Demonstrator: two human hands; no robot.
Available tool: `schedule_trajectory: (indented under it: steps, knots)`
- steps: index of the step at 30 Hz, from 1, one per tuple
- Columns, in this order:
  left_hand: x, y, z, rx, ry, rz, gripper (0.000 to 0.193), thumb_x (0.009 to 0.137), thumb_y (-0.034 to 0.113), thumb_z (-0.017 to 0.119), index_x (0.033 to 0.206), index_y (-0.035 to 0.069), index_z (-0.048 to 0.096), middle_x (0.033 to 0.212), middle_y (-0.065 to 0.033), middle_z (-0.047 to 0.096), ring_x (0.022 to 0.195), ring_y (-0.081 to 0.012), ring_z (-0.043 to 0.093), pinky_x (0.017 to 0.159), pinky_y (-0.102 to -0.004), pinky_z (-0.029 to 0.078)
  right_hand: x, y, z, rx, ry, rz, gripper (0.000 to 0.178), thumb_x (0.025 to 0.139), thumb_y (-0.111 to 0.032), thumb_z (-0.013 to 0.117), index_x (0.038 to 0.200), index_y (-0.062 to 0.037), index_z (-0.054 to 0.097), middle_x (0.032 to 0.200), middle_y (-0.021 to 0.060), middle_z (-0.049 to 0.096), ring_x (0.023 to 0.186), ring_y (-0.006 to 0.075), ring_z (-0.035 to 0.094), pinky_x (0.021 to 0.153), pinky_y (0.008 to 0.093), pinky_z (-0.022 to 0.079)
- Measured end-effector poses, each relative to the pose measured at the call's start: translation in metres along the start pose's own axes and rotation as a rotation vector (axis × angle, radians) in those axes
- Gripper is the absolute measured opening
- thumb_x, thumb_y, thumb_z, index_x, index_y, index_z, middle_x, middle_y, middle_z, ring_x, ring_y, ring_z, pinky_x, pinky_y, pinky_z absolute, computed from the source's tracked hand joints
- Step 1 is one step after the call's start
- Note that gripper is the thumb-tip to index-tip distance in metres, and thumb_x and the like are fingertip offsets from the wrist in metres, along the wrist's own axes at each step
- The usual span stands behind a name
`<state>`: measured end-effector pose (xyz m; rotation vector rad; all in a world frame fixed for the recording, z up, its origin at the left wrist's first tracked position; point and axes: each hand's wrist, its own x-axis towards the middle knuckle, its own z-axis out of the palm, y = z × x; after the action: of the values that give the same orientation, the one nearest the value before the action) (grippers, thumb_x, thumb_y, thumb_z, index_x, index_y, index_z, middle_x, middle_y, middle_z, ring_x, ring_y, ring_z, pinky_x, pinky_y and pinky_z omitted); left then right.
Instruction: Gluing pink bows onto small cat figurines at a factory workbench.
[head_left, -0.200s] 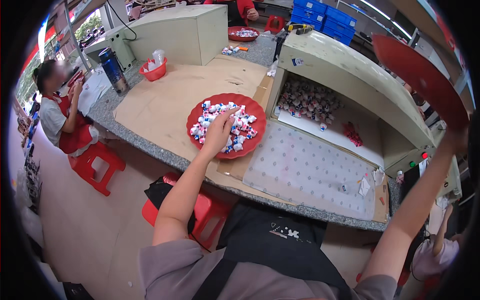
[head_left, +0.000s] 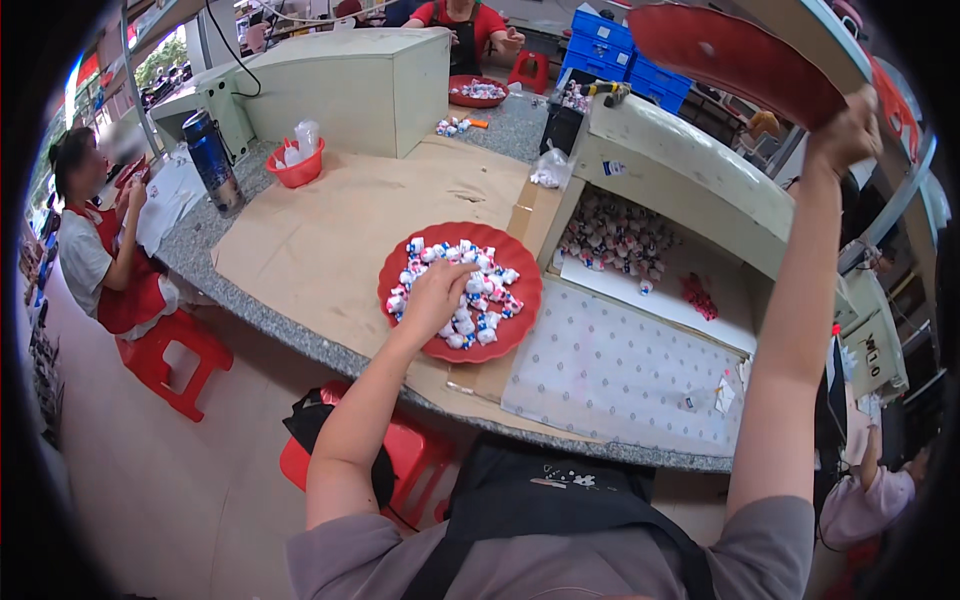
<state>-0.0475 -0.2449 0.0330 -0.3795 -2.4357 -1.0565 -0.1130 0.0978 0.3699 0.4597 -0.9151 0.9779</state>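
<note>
A red scalloped plate [head_left: 525, 330] heaped with small white, blue and pink figurines [head_left: 440, 252] sits on the brown paper. My left hand [head_left: 438, 298] lies over these figurines with its fingers stretched out, touching them. Raised high at the upper right, my right hand [head_left: 848, 135] is closed on the rim of a second red plate [head_left: 735, 60]. This plate is tilted, and what it may hold is hidden from view.
A cream hooded machine [head_left: 700, 165] with many figurines [head_left: 615, 235] inside stands right of the plate. Patterned white sheeting [head_left: 620, 365] lies before it. A blue flask [head_left: 213, 165] and small red basket [head_left: 297, 165] stand left. Co-workers sit left and far.
My right hand has carried the second plate up and to the left. My left hand stays over the figurines, while the whole view has shifted slightly.
</note>
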Motion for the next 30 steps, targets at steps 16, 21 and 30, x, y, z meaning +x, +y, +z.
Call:
schedule_trajectory:
  steps: [16,21,30]
  knots:
    - [0.024,-0.063,-0.052,-0.121,0.53,-0.018,0.018,0.077,0.003,0.048,0.091,0.003,0.058,0.072,-0.0119,0.049,0.065,-0.0228,0.049,0.06,-0.03,0.04,-0.199,0.061,0.3,-0.106,-0.027,0.084,0.042,0.077,-0.031,0.048,0.05,0.0008,0.052,0.042,0.0148,0.045,0.038,0.0258,0.046,0.041,0.0344,0.033]
    - [0.02,-0.06,-0.05,-0.083,0.418,0.041,0.028,0.07,-0.001,0.053,0.097,0.007,0.057,0.075,-0.0108,0.049,0.063,-0.0242,0.05,0.055,-0.0322,0.041,-0.254,0.085,0.354,-0.105,-0.134,0.158,0.044,0.077,-0.034,0.048,0.051,0.0002,0.054,0.041,0.015,0.045,0.039,0.0254,0.047,0.042,0.0346,0.034]
    - [0.022,-0.066,-0.05,-0.058,0.325,0.017,0.033,0.067,0.0,0.053,0.099,0.008,0.057,0.079,-0.0113,0.049,0.069,-0.0246,0.051,0.059,-0.0325,0.042,-0.309,0.172,0.375,-0.257,-0.261,0.157,0.04,0.079,-0.031,0.05,0.056,0.0015,0.054,0.049,0.0178,0.049,0.047,0.0325,0.046,0.052,0.0418,0.036]
